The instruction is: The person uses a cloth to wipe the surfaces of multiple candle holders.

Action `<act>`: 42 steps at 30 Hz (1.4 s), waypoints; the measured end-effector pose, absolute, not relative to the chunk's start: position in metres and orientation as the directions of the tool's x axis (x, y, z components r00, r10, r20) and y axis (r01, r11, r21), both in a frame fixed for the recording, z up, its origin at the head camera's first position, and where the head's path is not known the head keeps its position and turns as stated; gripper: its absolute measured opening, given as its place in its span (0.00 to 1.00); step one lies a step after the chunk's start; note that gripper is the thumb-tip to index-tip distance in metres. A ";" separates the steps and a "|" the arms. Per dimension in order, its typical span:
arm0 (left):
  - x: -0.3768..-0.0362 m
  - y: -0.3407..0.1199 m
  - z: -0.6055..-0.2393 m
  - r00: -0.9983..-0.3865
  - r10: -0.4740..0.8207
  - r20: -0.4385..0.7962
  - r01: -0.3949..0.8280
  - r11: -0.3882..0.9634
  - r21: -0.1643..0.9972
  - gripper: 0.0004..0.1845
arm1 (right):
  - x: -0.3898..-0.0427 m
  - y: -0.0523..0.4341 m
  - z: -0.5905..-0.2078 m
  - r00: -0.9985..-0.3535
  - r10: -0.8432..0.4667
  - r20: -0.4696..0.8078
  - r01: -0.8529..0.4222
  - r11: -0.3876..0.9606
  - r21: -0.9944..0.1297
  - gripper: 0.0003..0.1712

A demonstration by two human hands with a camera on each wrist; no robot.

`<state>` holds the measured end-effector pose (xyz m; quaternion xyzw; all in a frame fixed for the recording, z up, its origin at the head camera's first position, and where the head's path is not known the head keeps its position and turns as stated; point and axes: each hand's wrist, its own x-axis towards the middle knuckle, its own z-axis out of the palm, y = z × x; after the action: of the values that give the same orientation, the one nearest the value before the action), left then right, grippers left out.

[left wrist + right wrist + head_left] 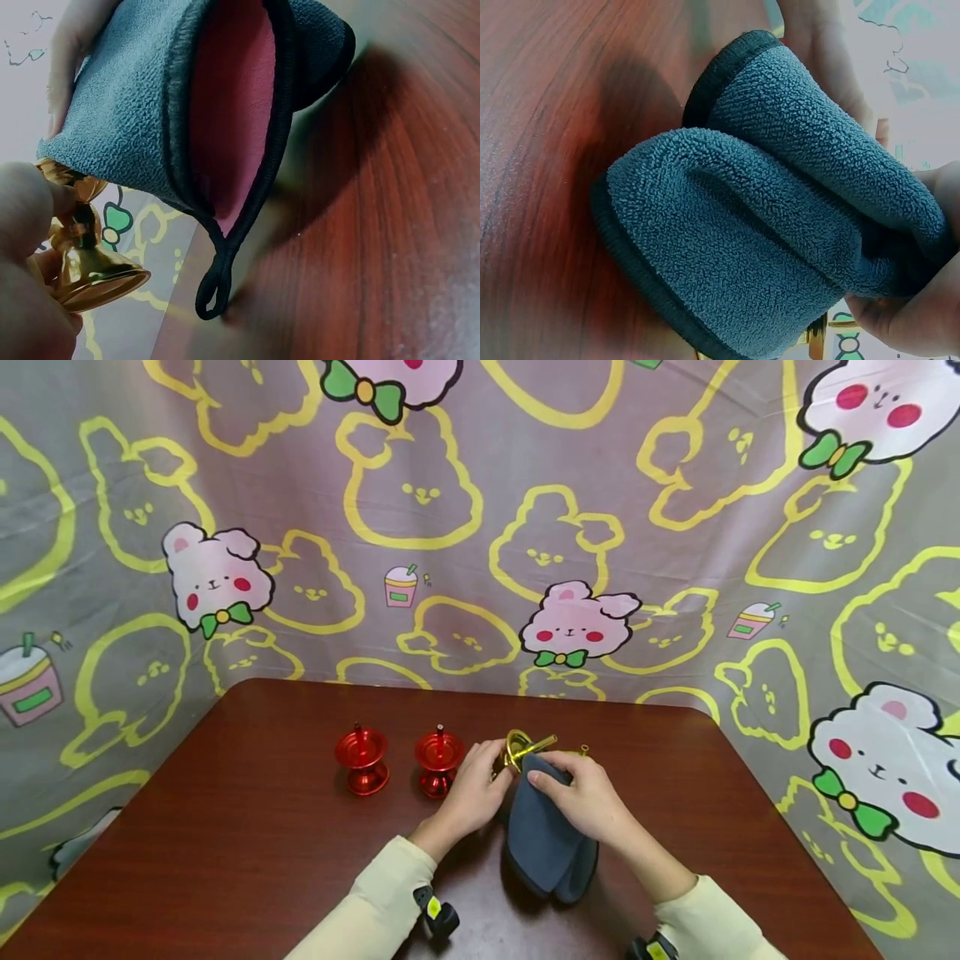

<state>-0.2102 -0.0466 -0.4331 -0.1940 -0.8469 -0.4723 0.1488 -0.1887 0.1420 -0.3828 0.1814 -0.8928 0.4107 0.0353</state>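
My left hand [474, 789] grips a shiny gold candle holder [516, 745], tilted so its centre spike points right in the head view. In the left wrist view its flared foot [105, 281] sticks out below the fingers. A folded blue-grey towel [542, 839] with dark edging hangs from my right hand [592, 789], pinched between thumb and fingers. The towel's upper end meets the holder's dish, partly hiding it in the left wrist view. That view also shows a pink inner side and a hanging loop [214, 289] on the towel.
Two red candle holders, one farther left [362, 762] and one [438, 760] beside my left hand, stand upright on the brown wooden table [247, 827]. Another gold spike [584, 749] shows behind my right hand. A cartoon-printed curtain [465, 560] surrounds the table's back and sides.
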 end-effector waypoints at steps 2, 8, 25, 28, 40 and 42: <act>-0.211 -0.046 -0.434 -0.879 0.183 0.440 0.470 0.478 0.742 0.17 | -0.189 0.142 -0.382 -0.935 -0.292 0.202 -0.342 0.591 -0.730 0.17; -0.210 -0.044 -0.435 -0.853 0.178 0.491 0.513 0.461 0.724 0.17 | -0.187 0.142 -0.380 -0.944 -0.291 0.157 -0.304 0.577 -0.758 0.16; -0.214 -0.041 -0.435 -0.770 0.054 0.636 0.539 0.588 0.603 0.15 | -0.183 0.134 -0.383 -0.944 -0.301 0.132 -0.275 0.501 -0.821 0.16; -0.214 -0.040 -0.433 -0.761 0.056 0.647 0.534 0.620 0.574 0.16 | -0.182 0.133 -0.384 -0.945 -0.305 0.121 -0.265 0.494 -0.828 0.16; -0.214 -0.036 -0.433 -0.763 0.067 0.642 0.514 0.665 0.542 0.19 | -0.180 0.136 -0.386 -0.931 -0.336 0.140 -0.297 0.479 -0.826 0.16; -0.214 -0.038 -0.433 -0.772 0.087 0.630 0.523 0.651 0.551 0.19 | -0.180 0.137 -0.387 -0.933 -0.334 0.136 -0.293 0.482 -0.826 0.16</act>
<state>-0.2142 -0.0377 -0.4334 -0.1771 -0.8617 -0.3786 0.2876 -0.1803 0.1367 -0.3871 0.1823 -0.8604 0.4753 -0.0217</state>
